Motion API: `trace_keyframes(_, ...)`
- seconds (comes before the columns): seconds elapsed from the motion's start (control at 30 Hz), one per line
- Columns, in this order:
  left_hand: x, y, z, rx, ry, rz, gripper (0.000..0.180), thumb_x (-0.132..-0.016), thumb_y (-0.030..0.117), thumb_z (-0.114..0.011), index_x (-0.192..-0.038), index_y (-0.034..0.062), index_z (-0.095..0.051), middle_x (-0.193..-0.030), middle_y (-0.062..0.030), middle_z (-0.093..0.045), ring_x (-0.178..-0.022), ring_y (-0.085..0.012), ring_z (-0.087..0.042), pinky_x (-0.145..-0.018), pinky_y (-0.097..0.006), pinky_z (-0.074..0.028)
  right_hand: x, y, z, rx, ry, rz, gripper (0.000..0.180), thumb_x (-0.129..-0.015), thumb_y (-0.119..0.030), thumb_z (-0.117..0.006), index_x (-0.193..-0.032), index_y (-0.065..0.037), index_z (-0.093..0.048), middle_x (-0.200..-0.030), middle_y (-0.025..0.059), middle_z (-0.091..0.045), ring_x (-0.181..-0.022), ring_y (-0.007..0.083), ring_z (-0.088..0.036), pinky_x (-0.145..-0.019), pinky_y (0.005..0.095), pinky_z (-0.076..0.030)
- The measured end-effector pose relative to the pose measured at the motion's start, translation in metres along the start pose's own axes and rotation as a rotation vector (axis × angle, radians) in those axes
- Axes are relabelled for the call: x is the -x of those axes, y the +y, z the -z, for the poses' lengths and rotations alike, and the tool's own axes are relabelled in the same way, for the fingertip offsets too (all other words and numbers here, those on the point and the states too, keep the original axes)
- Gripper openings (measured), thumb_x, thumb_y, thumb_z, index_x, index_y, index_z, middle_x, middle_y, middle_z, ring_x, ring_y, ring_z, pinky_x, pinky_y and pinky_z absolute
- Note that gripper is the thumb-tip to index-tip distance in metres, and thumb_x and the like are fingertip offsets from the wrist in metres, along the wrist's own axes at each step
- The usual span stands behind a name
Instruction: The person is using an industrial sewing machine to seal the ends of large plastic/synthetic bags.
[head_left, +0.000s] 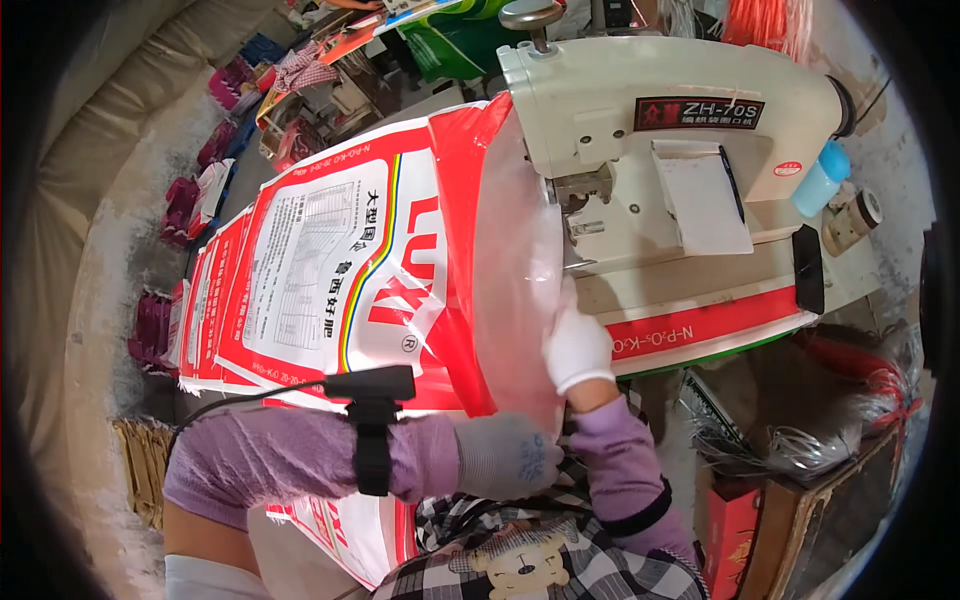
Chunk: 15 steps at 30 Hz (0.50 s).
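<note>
Well to the left of the left grip, magenta bundles [150,325] lie in soft, crumpled heaps. Nearer to it, a stack of bags [205,330] shows smooth, layered red-and-white edges. Just beyond the left grip spreads the top bag [290,260], a broad, glossy sheet with a red border and shallow creases; it reaches up and away to the left of both grips. Pressing those creases out should help the edge run straight.

The left grip [508,457], in a grey knit glove, has its fingers bent beside the bag's near corner; I cannot tell whether they close on anything. It would do best to carry that corner lightly, so nothing drags or twists. Between the two grips and up past them runs the clear liner [515,250], thin, slippery and rippled; it needs to lie flat against the bag's mouth.

The right grip [580,350], in a white cloth glove, has its fingers stretched along the liner's outer edge, touching it; whether they pinch it is unclear. The step looks like guiding this edge along the sewing machine [600,110], so the fingertips should steer from well short of the metal foot [585,185] beyond them. The machine is smooth, rounded, cream-painted metal. Farther right of this grip are a flat white pad [705,200] and a translucent blue bottle [822,180].
</note>
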<state>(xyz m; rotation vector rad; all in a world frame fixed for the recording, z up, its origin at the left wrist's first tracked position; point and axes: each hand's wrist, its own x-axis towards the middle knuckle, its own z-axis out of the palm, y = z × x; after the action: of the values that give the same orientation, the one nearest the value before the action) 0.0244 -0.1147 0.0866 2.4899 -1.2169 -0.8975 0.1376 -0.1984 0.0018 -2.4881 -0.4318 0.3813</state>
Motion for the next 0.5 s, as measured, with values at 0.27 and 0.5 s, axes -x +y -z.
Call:
trace_keyframes(0.27,0.082,-0.13,0.15,-0.551,-0.068,0.167,0.015,-0.074,0.02,-0.068,-0.089,0.0188,-0.07,-0.073,-0.0022,-0.066,-0.073,-0.0213,-0.065,-0.07,-0.039,-0.051,0.025,0.011,-0.003,0.157,0.068,0.125,0.077,-0.074,-0.013,-0.058,-0.145,0.001,-0.031,-0.056,0.0074,-0.06,-0.053,0.0275,-0.064,-0.053,0.0431,-0.052)
trace_keyframes(0.5,0.002,0.018,-0.018,-0.198,-0.023,0.23,0.008,-0.083,0.019,-0.06,-0.084,0.0135,-0.065,-0.07,-0.0017,-0.061,-0.063,-0.0181,-0.06,-0.056,-0.033,-0.047,-0.091,-0.023,-0.015,0.249,0.103,0.13,0.064,-0.086,-0.021,-0.051,-0.145,-0.008,-0.031,-0.075,0.0131,-0.069,-0.068,0.0326,-0.069,-0.059,0.0479,-0.053)
